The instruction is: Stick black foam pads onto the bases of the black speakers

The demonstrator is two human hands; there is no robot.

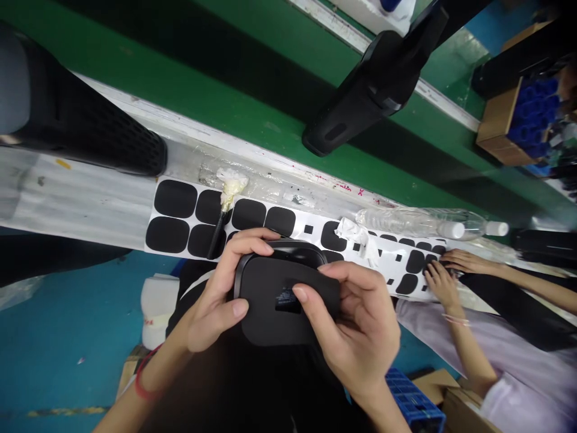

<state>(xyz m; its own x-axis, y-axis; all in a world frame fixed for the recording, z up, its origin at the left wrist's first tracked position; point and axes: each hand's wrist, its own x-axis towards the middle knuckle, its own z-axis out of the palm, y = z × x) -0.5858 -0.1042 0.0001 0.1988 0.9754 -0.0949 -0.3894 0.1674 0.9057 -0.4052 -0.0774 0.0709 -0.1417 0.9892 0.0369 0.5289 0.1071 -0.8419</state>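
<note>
In front of my body, my left hand grips the left rim of a black rounded housing, thumb on the near face and fingers over the top edge. A thin black rounded pad with a rectangular cutout lies over the housing's face. Through the cutout part of a small printed label shows. Thumb and forefinger of my right hand pinch the pad at its right side. Along the pad's upper edge a gap shows the glossy housing beneath. Whether the pad is stuck down cannot be told.
Behind my hands lies a white sheet of black rounded stickers, with a black-handled brush across it. Black devices stand at left and on the green belt. Clear bottles lie right, near a co-worker's hands.
</note>
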